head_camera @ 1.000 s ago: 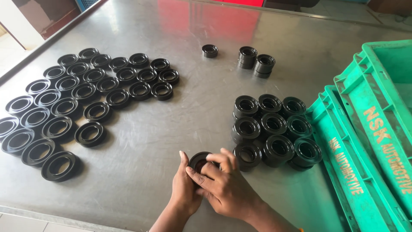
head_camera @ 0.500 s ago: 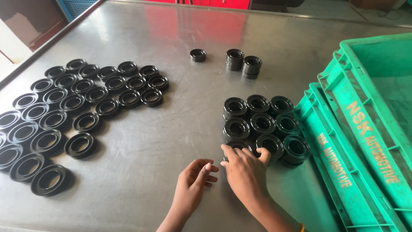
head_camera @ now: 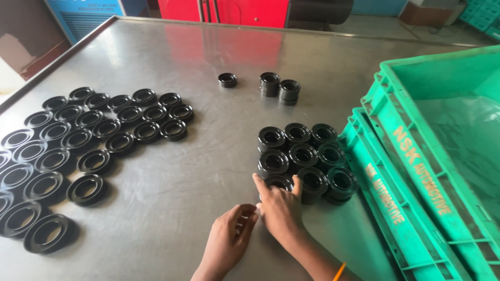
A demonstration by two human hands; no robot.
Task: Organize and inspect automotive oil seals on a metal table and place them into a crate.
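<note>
My right hand (head_camera: 278, 208) pinches a black ring (head_camera: 279, 183) in the stacked cluster; my left hand (head_camera: 229, 240) rests loosely curled, its grip empty, on the desk (head_camera: 208, 57).

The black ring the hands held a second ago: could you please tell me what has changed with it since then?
Both hands held the ring in front of the stacked block. The right hand has carried it forward and set it on the near-left stack, fingers around it. The left hand has let go and rests empty behind. The flat rings at left, the three far pieces and the green crates stayed put.
</note>
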